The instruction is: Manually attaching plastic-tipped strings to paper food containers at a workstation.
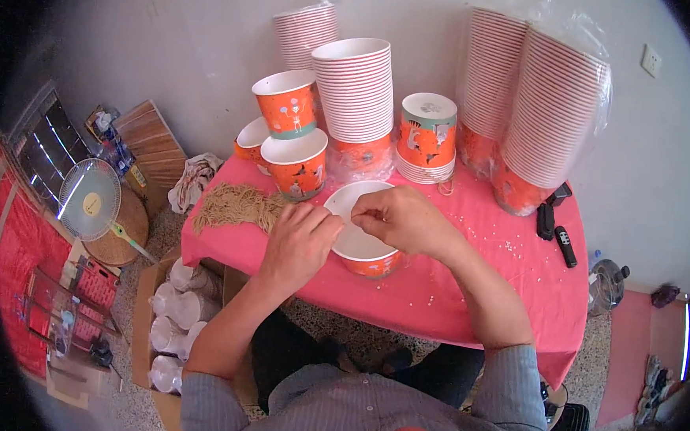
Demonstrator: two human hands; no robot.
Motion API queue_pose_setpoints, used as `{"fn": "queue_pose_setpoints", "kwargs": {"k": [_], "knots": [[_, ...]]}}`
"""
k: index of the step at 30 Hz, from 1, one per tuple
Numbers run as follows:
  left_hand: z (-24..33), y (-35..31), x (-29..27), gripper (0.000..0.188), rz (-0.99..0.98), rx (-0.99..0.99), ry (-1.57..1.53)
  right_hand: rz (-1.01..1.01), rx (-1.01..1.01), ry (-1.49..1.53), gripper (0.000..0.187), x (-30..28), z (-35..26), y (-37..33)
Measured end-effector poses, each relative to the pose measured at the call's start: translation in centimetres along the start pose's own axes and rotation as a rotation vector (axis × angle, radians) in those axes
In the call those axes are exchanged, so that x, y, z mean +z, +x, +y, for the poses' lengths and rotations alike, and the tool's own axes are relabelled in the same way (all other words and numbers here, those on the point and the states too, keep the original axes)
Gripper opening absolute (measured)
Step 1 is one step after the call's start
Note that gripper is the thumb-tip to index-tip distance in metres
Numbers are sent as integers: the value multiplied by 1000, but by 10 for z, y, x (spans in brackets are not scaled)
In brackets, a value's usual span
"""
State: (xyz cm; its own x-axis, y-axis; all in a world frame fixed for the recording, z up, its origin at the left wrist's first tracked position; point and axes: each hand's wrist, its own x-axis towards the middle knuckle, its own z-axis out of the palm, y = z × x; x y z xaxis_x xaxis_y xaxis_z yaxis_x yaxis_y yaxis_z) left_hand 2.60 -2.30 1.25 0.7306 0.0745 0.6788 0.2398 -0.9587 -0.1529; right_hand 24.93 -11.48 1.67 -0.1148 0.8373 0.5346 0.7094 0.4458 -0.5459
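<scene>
My left hand [300, 240] is closed in a pinch at the left rim of an orange paper bucket [364, 266], which stands upright at the table's front with its white inside facing up. Over the bucket's far right part, my right hand [400, 219] pinches with thumb and fingertips together. Whatever lies between the fingertips of either hand is too small or hidden to make out. A bundle of tan strings [239, 207] lies left of my left hand. Behind it, one orange bucket [294, 165] stands upright, with another [284, 105] above and behind it.
A tall stack of nested buckets [357, 90] rises at the back, beside upturned ones [427, 134]. Plastic-wrapped stacks [553, 110] stand at right. White bits [505, 247] dot the pink tablecloth [466, 294]. A black remote [566, 246] lies at the right edge; a carton [144, 337] sits below left.
</scene>
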Motion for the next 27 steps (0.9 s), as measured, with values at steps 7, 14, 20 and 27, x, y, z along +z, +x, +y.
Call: {"fn": "queue_pose_setpoints", "kwargs": {"k": [7,14,20,27], "knots": [[-26,-7,3,8,-35,-26,-16,49,78,-17,13,-16,0,0],[-44,-31,44,32,-310,-979,-1027,91,276,57,14,-21,9,4],[15,-11,44,33,-129,-1018,-867,164,337,64,16,-11,13,3],[53,-3,57,35,-40,-1073,-961,241,320,-38,21,1,17,6]]}}
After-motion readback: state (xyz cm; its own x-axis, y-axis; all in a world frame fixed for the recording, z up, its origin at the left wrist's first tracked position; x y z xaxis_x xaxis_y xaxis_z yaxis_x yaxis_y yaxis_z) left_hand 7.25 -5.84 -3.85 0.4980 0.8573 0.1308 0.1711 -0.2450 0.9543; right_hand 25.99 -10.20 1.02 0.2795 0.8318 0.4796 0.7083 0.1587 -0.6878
